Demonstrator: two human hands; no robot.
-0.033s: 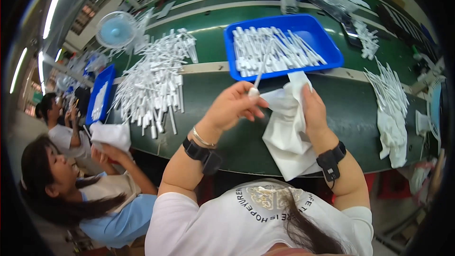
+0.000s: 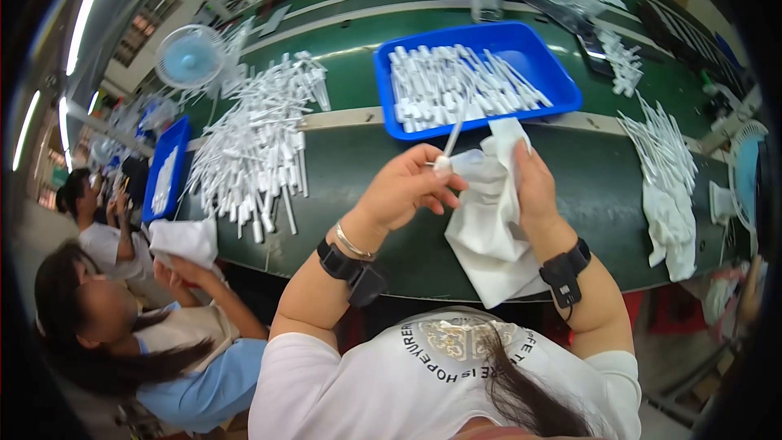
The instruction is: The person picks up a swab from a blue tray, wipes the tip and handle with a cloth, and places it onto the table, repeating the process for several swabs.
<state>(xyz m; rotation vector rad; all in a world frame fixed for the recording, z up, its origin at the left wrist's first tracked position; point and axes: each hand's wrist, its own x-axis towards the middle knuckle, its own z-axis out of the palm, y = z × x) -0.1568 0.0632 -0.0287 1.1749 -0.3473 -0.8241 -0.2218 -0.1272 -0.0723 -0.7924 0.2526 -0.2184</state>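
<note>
My left hand [image 2: 411, 189] pinches a thin white stick [image 2: 453, 137] at its thicker white lower end, between thumb and fingertips. The stick points up toward the blue tray [image 2: 565, 106]. In my right hand [image 2: 533, 185] is a crumpled white cloth [image 2: 490, 228], gripped near its top. Its lower part hangs over the table's near edge, and a fold of it reaches to the left fingers. Beyond both hands, the tray holds many white sticks with thicker ends [image 2: 444, 85].
On the left lies a large heap of similar white sticks [image 2: 261, 143]. A small fan [image 2: 190, 57] stands behind it. More thin sticks [image 2: 658, 143] and a white cloth [image 2: 669, 216] lie at right. A co-worker [image 2: 187, 334] sits close at left, holding white cloth.
The view has shifted slightly, so the table things sit a little further left. My left hand has come slightly nearer the cloth, with the stick still in its fingers.
</note>
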